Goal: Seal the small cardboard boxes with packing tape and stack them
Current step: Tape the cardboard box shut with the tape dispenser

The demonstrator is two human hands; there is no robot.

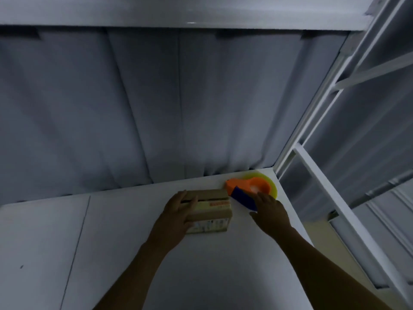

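Note:
A small cardboard box (214, 209) lies on the white table (201, 265) near its far right corner, its top flaps folded down with a dark slit between them. My left hand (178, 211) rests flat on the box's left part, fingers straight over the flaps. Just right of the box lies an orange tape dispenser (252, 186) with a blue handle (244, 199) and a yellowish roll of tape. My right hand (270, 211) reaches onto the blue handle; its fingers are hidden behind the back of the hand.
A grey curtain (156, 108) hangs behind the table's far edge. A white metal frame (330, 186) with bars runs along the right side, close to the dispenser. A seam crosses the tabletop at the left.

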